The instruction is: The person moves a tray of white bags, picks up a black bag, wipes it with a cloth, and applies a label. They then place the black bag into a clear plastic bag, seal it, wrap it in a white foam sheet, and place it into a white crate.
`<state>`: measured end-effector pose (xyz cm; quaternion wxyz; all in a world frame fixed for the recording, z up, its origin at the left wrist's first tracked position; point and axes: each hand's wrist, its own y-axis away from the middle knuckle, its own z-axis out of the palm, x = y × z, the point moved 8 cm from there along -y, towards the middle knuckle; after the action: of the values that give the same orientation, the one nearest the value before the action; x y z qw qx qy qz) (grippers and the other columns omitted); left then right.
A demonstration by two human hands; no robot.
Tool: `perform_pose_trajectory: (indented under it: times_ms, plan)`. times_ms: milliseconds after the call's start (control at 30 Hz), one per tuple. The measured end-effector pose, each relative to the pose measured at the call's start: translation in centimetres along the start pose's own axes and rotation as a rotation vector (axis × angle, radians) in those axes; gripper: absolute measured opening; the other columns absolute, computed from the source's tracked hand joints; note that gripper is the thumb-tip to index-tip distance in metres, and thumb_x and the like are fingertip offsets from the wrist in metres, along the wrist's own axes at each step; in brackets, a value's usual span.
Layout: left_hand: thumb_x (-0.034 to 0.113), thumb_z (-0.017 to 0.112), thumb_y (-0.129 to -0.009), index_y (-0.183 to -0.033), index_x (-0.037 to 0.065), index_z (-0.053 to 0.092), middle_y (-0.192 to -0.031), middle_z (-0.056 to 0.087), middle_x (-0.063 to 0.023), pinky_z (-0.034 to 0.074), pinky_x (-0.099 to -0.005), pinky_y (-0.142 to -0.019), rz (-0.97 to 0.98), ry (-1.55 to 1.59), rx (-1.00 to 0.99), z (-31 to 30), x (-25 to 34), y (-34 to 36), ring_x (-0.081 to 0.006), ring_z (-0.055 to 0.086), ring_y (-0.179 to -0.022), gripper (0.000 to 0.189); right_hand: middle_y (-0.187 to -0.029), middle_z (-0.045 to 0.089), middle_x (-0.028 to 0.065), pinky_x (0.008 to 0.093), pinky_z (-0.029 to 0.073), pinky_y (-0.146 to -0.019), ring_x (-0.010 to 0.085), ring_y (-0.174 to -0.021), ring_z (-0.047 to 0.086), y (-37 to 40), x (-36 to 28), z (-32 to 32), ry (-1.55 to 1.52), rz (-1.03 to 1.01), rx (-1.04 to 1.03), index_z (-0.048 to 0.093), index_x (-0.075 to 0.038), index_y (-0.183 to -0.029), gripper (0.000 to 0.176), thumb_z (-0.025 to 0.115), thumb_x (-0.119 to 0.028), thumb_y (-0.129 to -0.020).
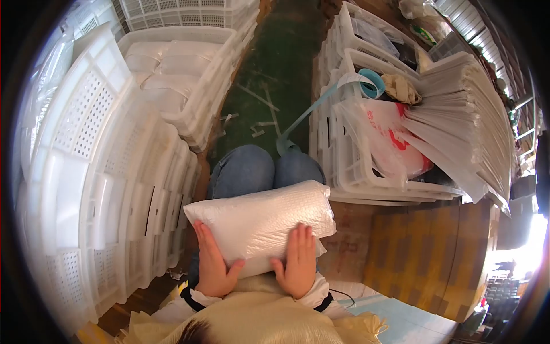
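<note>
A white padded bundle [260,221] with a shiny, finely bubbled surface lies across the person's lap, just below the denim-covered knees [243,169]. My left hand [215,264] rests against its lower left part, fingers stretched up and thumb spread. On the lower right part lies my right hand [298,261], its fingers extended flat and its thumb apart. Both palms press on the bundle without fingers wrapped round it. The underside of the bundle is hidden.
Stacked white crates [86,189] stand at left, and one crate [189,120] holds similar white bundles. At right, crates [338,172] carry a teal tape roll [372,83], a glove and a fan of white pouches [458,114]. Cardboard boxes [424,246] sit below. Scraps lie on the green floor [258,63].
</note>
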<state>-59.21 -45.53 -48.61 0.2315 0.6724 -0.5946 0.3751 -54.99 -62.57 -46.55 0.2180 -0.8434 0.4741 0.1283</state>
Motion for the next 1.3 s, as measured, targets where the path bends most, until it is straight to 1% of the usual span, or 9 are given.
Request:
perform_pose_trajectory:
  times_ms: [133, 233, 333, 667, 833, 1033, 1067, 1133, 1300]
  plan:
    - [0.041, 0.059, -0.079, -0.139, -0.006, -0.005, -0.143, 0.008, -0.0303, 0.007, -0.0525, -0.108, -0.192, 0.412, 0.02, 1.1, -3.1, 0.6, -0.0451, 0.01, -0.133, 0.1, -0.137, 0.029, 0.0318, 0.0511, 0.025, -0.104, 0.0466, -0.127, 0.03, -0.5, 0.3, -0.6, -0.035, 0.035, 0.056, 0.027, 0.011, -0.133, 0.076, 0.063, -0.031, -0.08]
    - [0.042, 0.06, -0.078, -0.14, -0.004, 0.0, -0.142, 0.013, -0.0278, 0.004, -0.053, -0.107, -0.289, 0.316, -0.102, 2.2, -5.5, 1.3, -0.0436, 0.015, -0.132, 0.097, -0.136, 0.029, 0.0335, 0.0521, 0.025, -0.103, 0.0503, -0.125, 0.03, -0.2, 4.4, -0.3, -0.495, 0.395, 0.108, 0.027, 0.014, -0.131, 0.076, 0.062, -0.032, -0.082]
    - [0.043, 0.061, -0.077, -0.141, -0.001, 0.006, -0.143, 0.015, -0.0251, 0.001, -0.0547, -0.106, -0.291, 0.175, -0.238, 2.6, -6.5, 0.5, -0.0414, 0.015, -0.132, 0.094, -0.137, 0.029, 0.0312, 0.0535, 0.02, -0.104, 0.0516, -0.124, 0.028, -0.3, 5.5, 0.4, -0.465, 0.388, -0.079, 0.028, 0.011, -0.133, 0.074, 0.061, -0.032, -0.083]
    - [0.037, 0.063, -0.077, -0.141, 0.002, 0.012, -0.144, 0.017, -0.019, 0.003, -0.0498, -0.108, -0.25, 0.473, -0.289, 2.1, -5.0, -6.6, -0.0321, 0.014, -0.135, 0.089, -0.146, 0.014, 0.025, 0.0454, -0.005, -0.109, 0.0411, -0.136, -0.005, -5.9, 11.4, 4.0, -0.756, 0.317, -0.07, 0.02, 0.002, -0.139, 0.064, 0.046, -0.031, -0.09]
    - [0.022, 0.066, -0.081, -0.14, 0.0, 0.012, -0.134, 0.036, -0.0147, 0.029, -0.0321, -0.103, -0.351, 0.755, -0.41, 0.4, -1.5, -12.4, -0.0217, 0.036, -0.123, 0.083, -0.129, 0.039, 0.0109, 0.0291, 0.028, -0.1, 0.0183, -0.116, 0.039, -7.8, 9.2, 2.5, -1.363, 0.395, 0.095, 0.022, 0.003, -0.136, 0.06, 0.054, -0.012, -0.087]
    - [0.022, 0.076, -0.072, -0.138, 0.0, 0.016, -0.131, 0.038, -0.0134, 0.029, -0.0333, -0.103, -0.218, 0.779, -0.371, -1.4, 0.4, -13.8, -0.0202, 0.037, -0.122, 0.092, -0.13, 0.04, 0.0131, 0.0315, 0.028, -0.101, 0.0225, -0.117, 0.041, -8.1, 10.5, 1.9, -1.263, 0.378, 0.194, 0.024, 0.003, -0.136, 0.063, 0.053, -0.013, -0.082]
    - [0.022, 0.077, -0.071, -0.138, 0.0, 0.017, -0.131, 0.039, -0.0131, 0.029, -0.0335, -0.102, -0.194, 0.809, -0.371, -1.7, 1.1, -13.9, -0.0202, 0.037, -0.121, 0.093, -0.13, 0.042, 0.0143, 0.0357, 0.033, -0.099, 0.0237, -0.117, 0.044, -8.7, 10.3, 1.7, -1.328, 0.358, 0.202, 0.028, 0.002, -0.134, 0.07, 0.049, -0.046, -0.088]
    - [0.021, 0.08, -0.068, -0.137, 0.0, 0.018, -0.129, 0.04, -0.0132, 0.031, -0.0344, -0.101, -0.205, 0.713, -0.369, -1.8, 1.6, -14.9, -0.0214, 0.038, -0.121, 0.095, -0.132, 0.041, 0.0146, 0.0371, 0.034, -0.1, 0.0245, -0.118, 0.043, -9.6, 10.7, 3.2, -1.475, 0.481, 0.16, 0.025, 0.0, -0.135, 0.081, 0.049, -0.058, -0.084]
    - [0.024, 0.072, -0.077, -0.138, 0.003, 0.026, -0.134, 0.038, -0.0137, 0.027, -0.0364, -0.103, -0.287, 0.557, -0.495, -1.7, 1.1, -19.5, -0.0261, 0.035, -0.125, 0.079, -0.13, 0.044, 0.0144, 0.0365, 0.039, -0.095, 0.0254, -0.112, 0.047, -9.6, 12.1, 7.1, -1.581, 0.726, -0.114, 0.032, -0.001, -0.134, 0.067, 0.043, -0.051, -0.09]
